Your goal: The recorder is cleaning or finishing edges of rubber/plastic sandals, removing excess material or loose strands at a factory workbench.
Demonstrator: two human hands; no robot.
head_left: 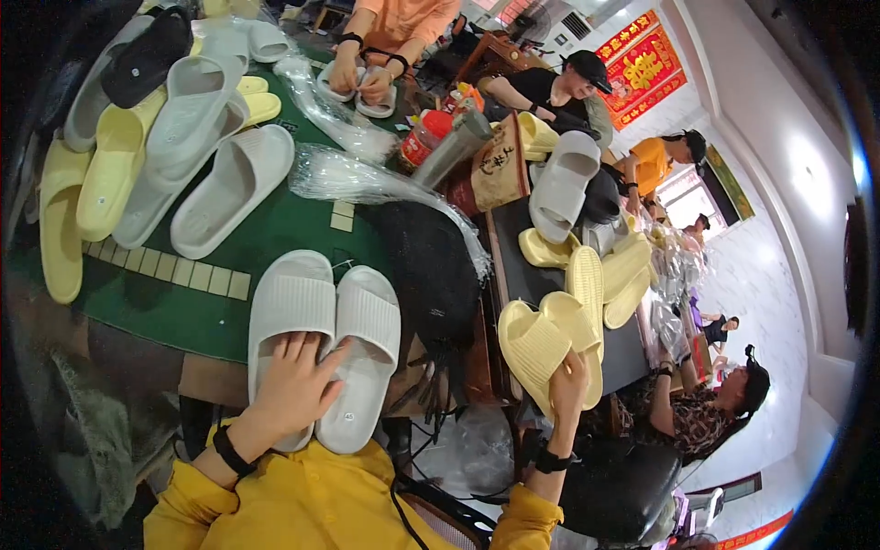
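Observation:
A pair of pale grey slippers lies side by side at the near table edge, toes away from me: the left slipper [291,284] and the right slipper [368,307]. A thin tie shows between their toes. My left hand [291,385] rests on them, fingers stretched to the left slipper's strap and thumb spread over the right one. Off to the right, my right hand [570,383] is closed on a pair of yellow slippers [532,344], fingertips partly hidden. These sit against another yellow slipper [587,284] standing sole out on the dark side table.
Grey and yellow slippers [234,188] pile up at the left on the green table [302,225]. Bundles of clear plastic ties [348,174], a red-lidded jar [426,137] and a black bag [422,275] lie ahead. Across the table, another person's hands [359,78] hold slippers; several people sit rightward.

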